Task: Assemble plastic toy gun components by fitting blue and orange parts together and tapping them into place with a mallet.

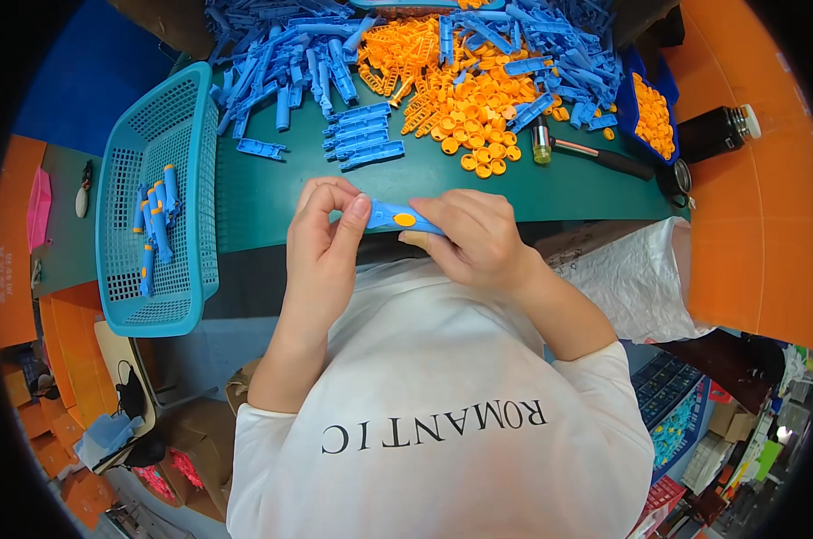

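Observation:
Between my two hands, just off the near edge of the green table, is a blue plastic handle piece with an orange oval on its side. My left hand pinches its left end between thumb and fingers. Around its right part, the fingers and thumb of my right hand are closed, hiding much of that end. Beyond my hands lies a neat stack of blue half-shells, with a single blue half-shell to its left. Small round orange caps lie in a loose pile to the right.
A turquoise basket at the left holds several assembled blue-and-orange pieces. Heaps of blue parts and orange ladder-shaped parts cover the far table. At right are a hammer, a blue bin of orange caps and a black bottle.

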The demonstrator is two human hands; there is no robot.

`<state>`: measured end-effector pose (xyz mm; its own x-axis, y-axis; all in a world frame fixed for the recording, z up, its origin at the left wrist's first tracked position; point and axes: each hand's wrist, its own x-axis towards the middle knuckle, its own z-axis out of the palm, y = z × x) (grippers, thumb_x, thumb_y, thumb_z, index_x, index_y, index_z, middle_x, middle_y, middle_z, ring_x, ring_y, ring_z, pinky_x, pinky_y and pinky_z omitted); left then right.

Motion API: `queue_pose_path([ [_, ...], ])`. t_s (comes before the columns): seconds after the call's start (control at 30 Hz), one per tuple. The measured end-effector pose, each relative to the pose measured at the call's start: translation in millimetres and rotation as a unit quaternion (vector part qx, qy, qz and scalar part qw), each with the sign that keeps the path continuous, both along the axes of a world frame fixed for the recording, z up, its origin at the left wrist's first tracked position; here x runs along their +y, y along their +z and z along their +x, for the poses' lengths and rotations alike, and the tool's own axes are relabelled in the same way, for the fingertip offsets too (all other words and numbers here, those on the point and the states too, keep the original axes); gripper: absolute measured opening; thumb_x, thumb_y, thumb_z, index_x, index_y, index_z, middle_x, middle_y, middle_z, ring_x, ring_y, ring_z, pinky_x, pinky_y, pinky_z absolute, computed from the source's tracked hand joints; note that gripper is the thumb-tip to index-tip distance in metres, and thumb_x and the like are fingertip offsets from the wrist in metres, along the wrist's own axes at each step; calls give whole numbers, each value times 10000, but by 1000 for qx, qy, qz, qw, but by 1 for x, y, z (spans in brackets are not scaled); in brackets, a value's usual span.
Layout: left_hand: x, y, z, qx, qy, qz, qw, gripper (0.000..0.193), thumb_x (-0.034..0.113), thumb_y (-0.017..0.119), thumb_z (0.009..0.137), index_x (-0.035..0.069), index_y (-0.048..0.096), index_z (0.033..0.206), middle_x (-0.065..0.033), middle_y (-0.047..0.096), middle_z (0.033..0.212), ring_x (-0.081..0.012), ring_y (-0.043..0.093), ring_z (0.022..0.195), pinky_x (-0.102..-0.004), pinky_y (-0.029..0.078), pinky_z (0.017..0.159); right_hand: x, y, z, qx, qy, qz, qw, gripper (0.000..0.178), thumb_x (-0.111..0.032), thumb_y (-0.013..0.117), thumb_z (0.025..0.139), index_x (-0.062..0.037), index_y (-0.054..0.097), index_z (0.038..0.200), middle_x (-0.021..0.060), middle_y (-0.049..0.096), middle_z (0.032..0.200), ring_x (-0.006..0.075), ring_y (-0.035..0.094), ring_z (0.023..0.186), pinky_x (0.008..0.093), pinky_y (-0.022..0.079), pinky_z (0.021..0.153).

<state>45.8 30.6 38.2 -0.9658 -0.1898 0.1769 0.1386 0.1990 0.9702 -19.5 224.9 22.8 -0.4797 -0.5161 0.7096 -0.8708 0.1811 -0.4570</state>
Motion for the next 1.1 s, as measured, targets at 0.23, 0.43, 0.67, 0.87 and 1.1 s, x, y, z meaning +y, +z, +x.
queue_pose_path([
  [0.23, -1, -9, 0, -55, -10, 120, 991, 210, 178, 586, 1038, 11, 573, 911, -81, 597, 1044, -136, 514, 885, -273, 428, 799, 8, 1, 0, -144, 49, -35, 988, 373, -24, 840, 752, 24, 702, 1094, 114, 679, 795, 206, 640, 653, 299, 483, 569],
  [0.43, 3, -11, 1, 383, -84, -200, 898, 126, 32, 754, 868, 25, 645, 930, -198, 702, 1066, -324, 714, 890, -359, 599, 721, 21, 17, 9, -638, 180, -182, 726, 264, -16, 743, 870, 62, 713, 1120, 117, 712, 886, 123, 641, 726, 259, 511, 608],
  [0.67, -8, 12, 14, 265, -166, -71, 947, 214, 93, 827, 798, -20, 714, 940, -181, 734, 886, -279, 747, 789, -326, 610, 666, 33, 36, 23, -455, 156, -91, 872, 259, 2, 790, 791, 60, 749, 1040, 143, 732, 876, 156, 666, 718, 258, 501, 624],
  [0.87, -15, 27, 13, 376, -197, -182, 887, 136, 62, 801, 764, -6, 733, 860, -149, 727, 830, -257, 738, 723, -292, 608, 618, 28, 46, 29, -440, 219, -58, 869, 283, -51, 859, 707, 42, 764, 957, 132, 736, 822, 194, 678, 705, 280, 483, 616],
  [1.1, -13, 31, 21, 395, -187, -249, 865, 92, 87, 735, 844, 1, 705, 854, -142, 724, 876, -270, 737, 734, -337, 619, 629, 25, 43, 31, -359, 204, -60, 909, 277, -32, 857, 707, 41, 763, 957, 137, 730, 814, 208, 670, 680, 285, 484, 622],
])
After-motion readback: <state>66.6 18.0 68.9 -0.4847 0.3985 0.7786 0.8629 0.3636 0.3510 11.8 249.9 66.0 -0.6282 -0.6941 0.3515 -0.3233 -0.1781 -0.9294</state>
